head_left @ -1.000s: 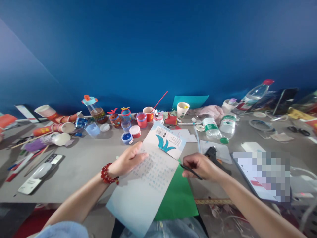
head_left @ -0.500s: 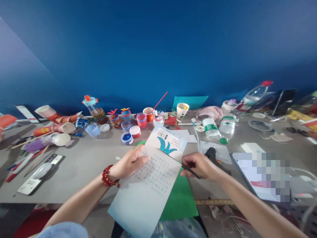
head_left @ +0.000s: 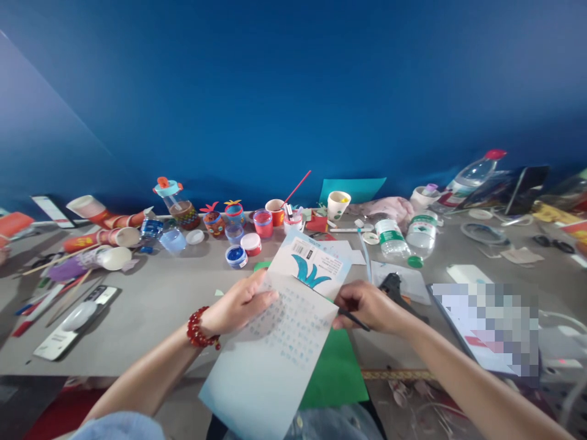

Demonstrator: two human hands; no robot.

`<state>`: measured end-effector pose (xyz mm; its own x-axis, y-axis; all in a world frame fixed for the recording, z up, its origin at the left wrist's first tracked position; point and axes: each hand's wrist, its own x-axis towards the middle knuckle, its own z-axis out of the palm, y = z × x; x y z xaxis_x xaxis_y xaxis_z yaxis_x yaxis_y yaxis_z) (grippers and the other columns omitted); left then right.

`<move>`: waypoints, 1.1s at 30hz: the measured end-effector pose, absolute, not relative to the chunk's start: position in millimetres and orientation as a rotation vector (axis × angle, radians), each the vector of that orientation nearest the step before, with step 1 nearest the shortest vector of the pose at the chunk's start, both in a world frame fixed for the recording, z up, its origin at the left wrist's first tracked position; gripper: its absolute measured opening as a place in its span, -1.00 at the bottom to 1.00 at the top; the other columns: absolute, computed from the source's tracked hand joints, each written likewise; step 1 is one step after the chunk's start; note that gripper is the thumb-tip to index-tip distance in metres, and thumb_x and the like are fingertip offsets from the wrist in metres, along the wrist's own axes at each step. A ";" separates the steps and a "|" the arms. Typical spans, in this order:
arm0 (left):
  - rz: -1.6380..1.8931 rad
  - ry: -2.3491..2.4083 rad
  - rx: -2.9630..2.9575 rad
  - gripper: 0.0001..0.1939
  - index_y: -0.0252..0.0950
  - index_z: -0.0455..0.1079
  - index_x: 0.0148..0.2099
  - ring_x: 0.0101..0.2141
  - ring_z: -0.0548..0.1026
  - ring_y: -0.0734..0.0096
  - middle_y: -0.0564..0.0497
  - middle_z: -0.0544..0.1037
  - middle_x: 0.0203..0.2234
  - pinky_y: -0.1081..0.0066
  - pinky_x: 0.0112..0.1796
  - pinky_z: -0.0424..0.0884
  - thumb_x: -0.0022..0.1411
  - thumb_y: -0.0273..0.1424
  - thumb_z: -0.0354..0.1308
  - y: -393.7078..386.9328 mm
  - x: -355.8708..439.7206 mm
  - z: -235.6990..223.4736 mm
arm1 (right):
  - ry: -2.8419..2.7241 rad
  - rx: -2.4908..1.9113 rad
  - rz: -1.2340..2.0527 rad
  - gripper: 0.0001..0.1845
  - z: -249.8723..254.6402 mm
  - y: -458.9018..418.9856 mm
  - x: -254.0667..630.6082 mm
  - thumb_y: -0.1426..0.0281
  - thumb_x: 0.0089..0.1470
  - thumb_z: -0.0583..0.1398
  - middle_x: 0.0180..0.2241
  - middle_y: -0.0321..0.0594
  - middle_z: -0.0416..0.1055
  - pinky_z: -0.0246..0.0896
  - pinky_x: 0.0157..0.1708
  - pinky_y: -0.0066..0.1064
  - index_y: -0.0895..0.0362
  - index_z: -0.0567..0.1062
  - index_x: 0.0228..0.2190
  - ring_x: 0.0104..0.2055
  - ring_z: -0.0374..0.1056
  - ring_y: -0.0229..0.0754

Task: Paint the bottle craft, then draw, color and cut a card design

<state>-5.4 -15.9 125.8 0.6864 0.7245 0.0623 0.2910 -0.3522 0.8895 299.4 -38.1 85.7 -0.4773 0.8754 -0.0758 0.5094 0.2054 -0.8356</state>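
Note:
My left hand (head_left: pixel 243 305), with a red bead bracelet, pinches a pale sheet (head_left: pixel 266 360) between thumb and fingers. Rows of small writing cover the middle of this sheet. Behind it, a printed paper piece (head_left: pixel 332 269) shows a barcode and a teal leaf shape (head_left: pixel 309 272). My right hand (head_left: pixel 362 305) is closed around a slim dark tool (head_left: pixel 354 319) at the sheet's right edge. A thin dark line runs from that hand between the two paper parts; the tool's exact kind is unclear. Green paper (head_left: pixel 337 373) lies beneath, near my lap.
Paint jars (head_left: pixel 236 256), decorated cups (head_left: pixel 214 224) and a red cup (head_left: pixel 275 214) line the back. Plastic bottles (head_left: pixel 392 238) and a black glue gun (head_left: pixel 392 284) sit to the right, near a tablet (head_left: pixel 472 330). A phone (head_left: pixel 76 321) and brushes lie left.
Both hands keep nearly the same places. The sheet's corner by my right hand has shifted slightly right and down; the rest looks unchanged.

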 end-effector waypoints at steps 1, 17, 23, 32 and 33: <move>0.568 0.786 1.932 -0.65 -0.28 0.26 0.16 -0.09 0.46 0.28 -0.06 0.50 -0.05 0.35 -0.01 0.35 0.42 -0.28 -0.04 -16.2 -5.5 125.8 | -2.073 -1.281 1.166 -0.33 85.7 -38.2 299.3 -0.11 -0.21 0.36 -0.68 -0.43 0.05 -0.17 -0.62 -0.50 0.13 0.19 -0.70 -0.59 -0.07 -0.37; 0.563 0.760 1.824 -0.61 -0.29 0.29 0.17 -0.03 0.46 0.22 -0.10 0.52 -0.05 0.26 0.09 0.32 0.41 -0.23 -0.01 -15.9 -4.4 119.1 | -2.113 -1.345 1.130 -0.59 91.0 -45.0 293.3 0.30 -0.15 0.28 -0.70 -0.42 0.03 -0.15 -0.61 -0.49 0.15 0.19 -0.75 -0.60 -0.08 -0.39; 0.486 0.736 1.939 -0.61 -0.25 0.27 0.20 -0.01 0.45 0.22 -0.09 0.48 0.04 0.30 0.06 0.34 0.41 -0.23 -0.04 -20.6 -5.8 127.3 | -2.066 -1.187 1.195 -0.80 94.8 -47.3 288.5 0.31 -0.11 0.30 -0.68 -0.33 0.25 -0.05 -0.63 -0.50 0.17 0.48 -0.62 -0.61 0.05 -0.34; 0.498 0.759 1.936 -0.59 -0.26 0.25 0.23 0.01 0.45 0.20 -0.09 0.50 0.03 0.29 0.06 0.35 0.41 -0.25 -0.04 -20.7 -6.5 126.9 | -2.027 -1.230 1.181 -0.82 74.4 -45.0 291.6 0.28 -0.09 0.34 -0.71 -0.31 0.31 0.05 -0.62 -0.46 0.14 0.58 -0.55 -0.62 0.16 -0.28; 0.498 0.756 1.937 -0.59 -0.26 0.25 0.23 0.02 0.45 0.20 -0.10 0.50 0.04 0.28 0.06 0.36 0.41 -0.25 -0.04 -20.3 -6.5 127.3 | -2.025 -1.229 1.176 -0.83 74.5 -44.3 290.7 0.29 -0.08 0.33 -0.70 -0.31 0.32 0.06 -0.61 -0.46 0.15 0.59 -0.54 -0.62 0.17 -0.28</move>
